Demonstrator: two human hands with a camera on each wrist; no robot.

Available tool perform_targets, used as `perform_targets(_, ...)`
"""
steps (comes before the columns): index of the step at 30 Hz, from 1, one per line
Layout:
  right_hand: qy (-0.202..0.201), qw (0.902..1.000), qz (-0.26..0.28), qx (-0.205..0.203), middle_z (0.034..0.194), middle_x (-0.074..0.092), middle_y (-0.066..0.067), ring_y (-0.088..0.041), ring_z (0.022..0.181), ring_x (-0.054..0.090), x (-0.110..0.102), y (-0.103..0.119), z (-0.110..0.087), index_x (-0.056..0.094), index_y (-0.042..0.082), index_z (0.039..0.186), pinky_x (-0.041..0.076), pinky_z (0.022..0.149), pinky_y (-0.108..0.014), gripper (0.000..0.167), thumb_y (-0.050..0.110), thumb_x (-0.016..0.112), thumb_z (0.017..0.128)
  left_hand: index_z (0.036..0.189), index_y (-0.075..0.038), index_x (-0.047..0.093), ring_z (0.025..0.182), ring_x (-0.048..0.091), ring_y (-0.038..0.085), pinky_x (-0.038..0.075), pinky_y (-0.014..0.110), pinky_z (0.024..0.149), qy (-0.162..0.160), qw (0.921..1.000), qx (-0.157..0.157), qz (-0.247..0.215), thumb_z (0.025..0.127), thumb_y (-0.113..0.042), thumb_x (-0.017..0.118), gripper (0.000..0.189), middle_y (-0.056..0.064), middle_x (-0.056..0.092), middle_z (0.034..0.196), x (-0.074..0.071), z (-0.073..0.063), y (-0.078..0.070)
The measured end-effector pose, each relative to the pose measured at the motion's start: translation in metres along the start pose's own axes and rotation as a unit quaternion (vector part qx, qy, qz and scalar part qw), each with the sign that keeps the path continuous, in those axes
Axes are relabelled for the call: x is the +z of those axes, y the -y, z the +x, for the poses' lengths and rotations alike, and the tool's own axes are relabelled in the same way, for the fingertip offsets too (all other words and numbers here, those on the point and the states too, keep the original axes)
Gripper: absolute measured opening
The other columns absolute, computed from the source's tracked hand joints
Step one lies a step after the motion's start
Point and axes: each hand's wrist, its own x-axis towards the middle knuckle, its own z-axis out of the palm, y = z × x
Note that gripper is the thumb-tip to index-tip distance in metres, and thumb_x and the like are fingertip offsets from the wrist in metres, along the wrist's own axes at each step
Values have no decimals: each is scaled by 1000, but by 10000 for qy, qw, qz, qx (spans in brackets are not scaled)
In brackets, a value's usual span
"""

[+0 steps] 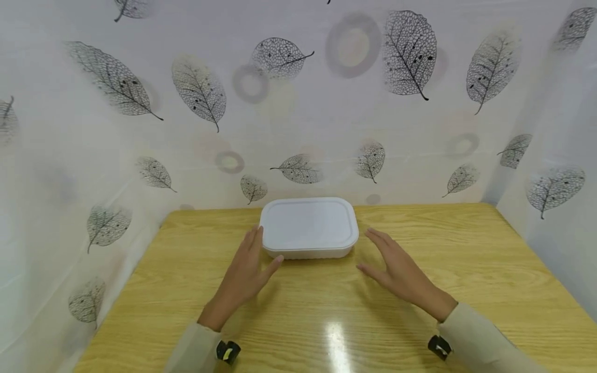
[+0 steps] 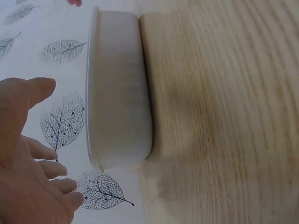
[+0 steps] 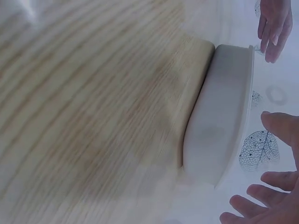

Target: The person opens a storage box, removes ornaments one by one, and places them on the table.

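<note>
A white rectangular box with a lid on it (image 1: 309,224) stands on the wooden table near its far edge. In the left wrist view its pale side wall (image 2: 119,88) shows, and the right wrist view shows the same box (image 3: 217,116) from the other end. My left hand (image 1: 242,274) is held by the box's left front corner, fingers extended and thumb spread; whether it touches cannot be told. Off the right side, apart from the box, is my right hand (image 1: 401,272), its fingers straight and its thumb spread. Neither hand holds anything. The box's contents are hidden.
The wooden table (image 1: 317,305) carries a bright light reflection near its front. A pale sheet printed with leaves (image 1: 326,114) hangs behind the table and along both sides. Each sleeve cuff has a small dark device (image 1: 228,352) at the wrist.
</note>
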Motion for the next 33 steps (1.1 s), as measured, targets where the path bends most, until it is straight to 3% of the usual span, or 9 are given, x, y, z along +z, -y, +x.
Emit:
perform_targets(4, -28, 9997, 194, 113, 147, 45, -28, -44, 134, 46, 6, -6, 10, 41, -9, 147, 45, 107, -62, 75, 23, 79, 91, 157, 9, 15, 151, 15, 42, 21, 57, 123, -62, 9999, 84, -113, 99, -42, 65, 92, 27, 14, 164, 1, 9, 5)
perform_targets(13, -22, 9953, 646, 719, 144, 47, -29, -47, 130, 48, 18, -17, 32, 44, -8, 145, 46, 106, -64, 78, 24, 84, 86, 158, 7, 11, 152, 14, 40, 18, 54, 125, 45, 9993, -162, -333, 95, -50, 68, 103, 24, 11, 165, 2, 23, 13)
perform_targets(19, 160, 9900, 931, 1045, 145, 48, -28, -47, 128, 50, 23, -25, 41, 46, -5, 145, 48, 104, -62, 83, 30, 87, 82, 158, 6, 12, 152, 16, 41, 19, 53, 125, -21, 9981, -150, -596, 90, -45, 77, 107, 25, 13, 164, 8, 28, 21)
perform_targets(28, 549, 9675, 1925, 1548, 158, 33, -27, -48, 137, 43, 27, -31, 49, 34, -2, 154, 42, 111, -62, 94, 30, 86, 83, 161, -2, 15, 149, 29, 35, 29, 53, 122, -129, 9936, -108, -1120, 85, -36, 83, 107, 18, 29, 162, 13, 31, 27)
perform_targets(33, 666, 9585, 2247, 1622, 159, 30, -26, -49, 138, 41, 28, -32, 51, 28, -1, 157, 42, 110, -61, 97, 28, 85, 84, 162, -3, 15, 149, 30, 34, 28, 51, 123, -29, 9925, -279, -1193, 84, -37, 84, 109, 16, 30, 162, 14, 33, 32)
